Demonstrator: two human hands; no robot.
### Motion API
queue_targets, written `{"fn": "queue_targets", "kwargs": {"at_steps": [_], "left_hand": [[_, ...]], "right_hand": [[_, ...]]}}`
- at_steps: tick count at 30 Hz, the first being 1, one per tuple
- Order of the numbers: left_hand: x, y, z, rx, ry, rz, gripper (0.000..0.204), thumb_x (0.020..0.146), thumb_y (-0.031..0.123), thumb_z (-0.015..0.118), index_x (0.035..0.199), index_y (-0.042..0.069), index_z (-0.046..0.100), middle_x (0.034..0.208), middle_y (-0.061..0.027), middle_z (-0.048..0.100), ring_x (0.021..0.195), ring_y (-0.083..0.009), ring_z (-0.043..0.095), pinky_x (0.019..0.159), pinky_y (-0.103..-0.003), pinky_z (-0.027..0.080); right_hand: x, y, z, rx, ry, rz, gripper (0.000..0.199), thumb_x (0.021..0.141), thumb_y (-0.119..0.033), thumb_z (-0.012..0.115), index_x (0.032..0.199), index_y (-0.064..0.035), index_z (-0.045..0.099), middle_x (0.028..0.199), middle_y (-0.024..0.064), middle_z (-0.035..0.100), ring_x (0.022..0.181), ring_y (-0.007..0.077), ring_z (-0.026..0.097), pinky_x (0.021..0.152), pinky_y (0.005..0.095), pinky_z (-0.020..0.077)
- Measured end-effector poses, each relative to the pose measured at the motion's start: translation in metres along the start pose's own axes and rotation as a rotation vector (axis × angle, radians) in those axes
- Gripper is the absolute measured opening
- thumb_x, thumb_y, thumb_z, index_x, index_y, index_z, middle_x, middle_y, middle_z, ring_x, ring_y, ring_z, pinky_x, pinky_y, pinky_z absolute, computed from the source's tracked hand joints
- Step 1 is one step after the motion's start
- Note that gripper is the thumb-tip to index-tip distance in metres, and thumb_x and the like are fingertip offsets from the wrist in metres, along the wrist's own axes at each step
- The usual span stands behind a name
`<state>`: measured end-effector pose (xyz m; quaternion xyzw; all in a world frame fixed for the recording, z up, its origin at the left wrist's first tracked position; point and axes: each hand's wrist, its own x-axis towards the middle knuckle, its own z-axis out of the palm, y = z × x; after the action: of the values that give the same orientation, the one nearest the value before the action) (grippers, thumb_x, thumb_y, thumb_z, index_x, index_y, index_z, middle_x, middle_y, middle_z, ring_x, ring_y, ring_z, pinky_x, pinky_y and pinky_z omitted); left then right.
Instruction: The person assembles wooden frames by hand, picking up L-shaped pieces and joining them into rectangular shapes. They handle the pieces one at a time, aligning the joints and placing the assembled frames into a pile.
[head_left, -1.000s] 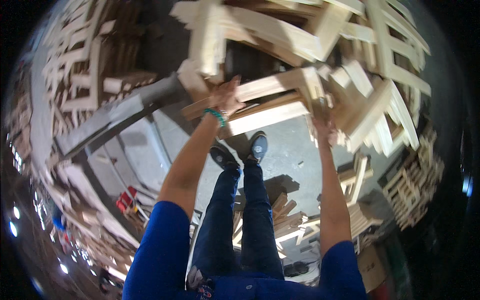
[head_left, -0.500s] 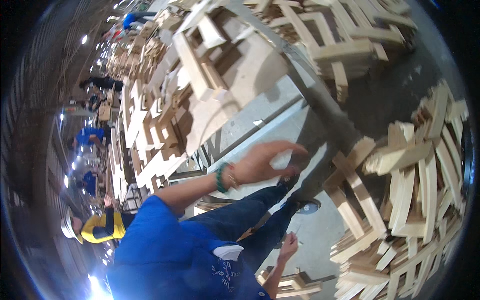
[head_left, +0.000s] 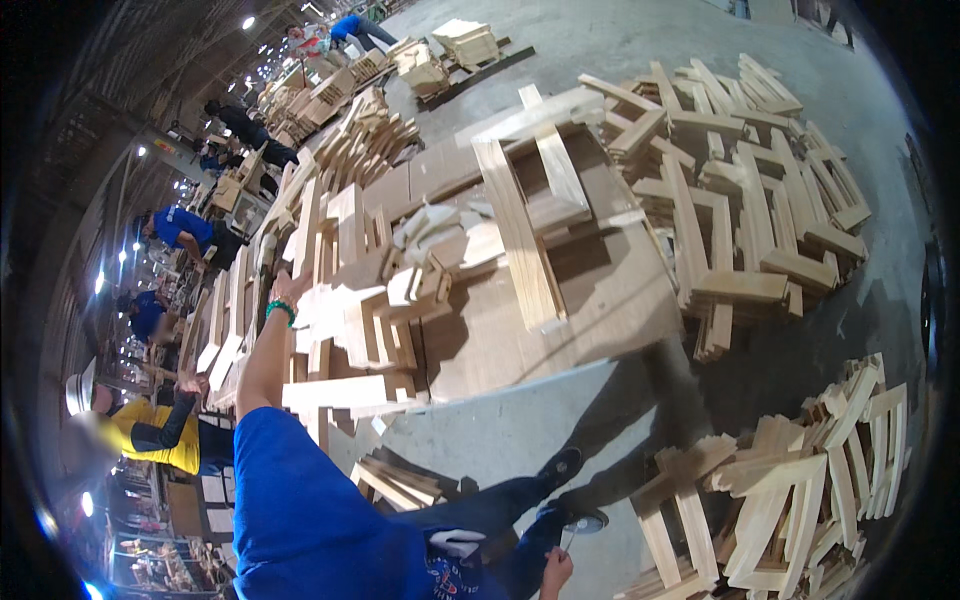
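Head view: our left hand [head_left: 288, 290] reaches up and away, arm outstretched, green wristband [head_left: 281, 309] at the wrist. Fingers rest on pale wooden frame pieces [head_left: 345, 320] stacked on a brown work surface [head_left: 560, 310]; whether they close around a piece, we cannot tell. Our right hand [head_left: 556, 572] hangs low by the leg, near the bottom edge, loosely curled, grip unclear. More wooden frames [head_left: 760, 200] are heaped on the concrete floor to the right. A person in a yellow top [head_left: 165, 435] stands at left.
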<state>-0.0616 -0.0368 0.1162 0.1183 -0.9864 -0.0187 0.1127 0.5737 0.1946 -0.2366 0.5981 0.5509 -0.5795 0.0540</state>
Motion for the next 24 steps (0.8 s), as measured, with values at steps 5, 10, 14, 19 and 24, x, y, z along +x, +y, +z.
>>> {"fn": "queue_targets", "kwargs": {"at_steps": [5, 10, 14, 19, 24], "left_hand": [[0.054, -0.020, 0.006, 0.011, -0.348, -0.171, 0.079, 0.068, 0.060, 0.068, 0.113, -0.005, 0.059, 0.125, -0.0242, 0.052, 0.113, -0.0331, 0.054, 0.090, -0.041, 0.046], [0.071, -0.029, 0.032, -0.436, -0.442, -0.131, 0.044, 0.072, 0.041, 0.073, 0.089, 0.001, 0.068, 0.087, -0.0100, 0.066, 0.079, -0.0186, 0.062, 0.069, -0.034, 0.049], [0.077, -0.026, 0.003, -0.395, -0.360, -0.063, 0.029, 0.071, 0.028, 0.075, 0.083, 0.004, 0.066, 0.069, -0.0034, 0.061, 0.065, -0.0117, 0.059, 0.055, -0.025, 0.045], [0.029, 0.019, -0.021, -1.020, -0.428, 0.108, 0.031, 0.072, 0.026, 0.073, 0.088, 0.004, 0.058, 0.076, -0.0007, 0.058, 0.066, -0.0102, 0.058, 0.055, -0.025, 0.048], [-0.049, 0.185, -0.055, -1.187, -0.558, 0.264, 0.033, 0.072, 0.026, 0.075, 0.090, 0.005, 0.058, 0.078, 0.0011, 0.053, 0.069, -0.0089, 0.053, 0.064, -0.027, 0.047]], "right_hand": [[-0.004, -0.009, 0.001, -0.185, -0.064, -0.093, 0.033, 0.086, -0.032, 0.055, 0.081, -0.0011, 0.067, 0.076, 0.0121, 0.067, 0.074, 0.0242, 0.064, 0.071, 0.0361, 0.0498], [0.010, -0.027, 0.006, -0.233, -0.091, 0.042, 0.029, 0.083, -0.026, 0.057, 0.085, 0.0012, 0.066, 0.075, 0.0119, 0.068, 0.072, 0.0233, 0.065, 0.071, 0.0340, 0.0495], [0.006, -0.019, 0.018, -0.194, -0.044, 0.045, 0.028, 0.080, -0.025, 0.056, 0.080, 0.0008, 0.067, 0.068, 0.0107, 0.068, 0.067, 0.0229, 0.066, 0.068, 0.0339, 0.0496], [0.003, -0.003, 0.026, -0.240, -0.025, 0.012, 0.030, 0.081, -0.028, 0.056, 0.080, -0.0006, 0.067, 0.070, 0.0118, 0.068, 0.071, 0.0278, 0.066, 0.069, 0.0377, 0.0492], [0.004, -0.001, 0.041, -0.283, 0.119, -0.023, 0.038, 0.085, -0.036, 0.054, 0.082, -0.0003, 0.067, 0.072, 0.0151, 0.067, 0.072, 0.0311, 0.065, 0.069, 0.0404, 0.0491]]}}
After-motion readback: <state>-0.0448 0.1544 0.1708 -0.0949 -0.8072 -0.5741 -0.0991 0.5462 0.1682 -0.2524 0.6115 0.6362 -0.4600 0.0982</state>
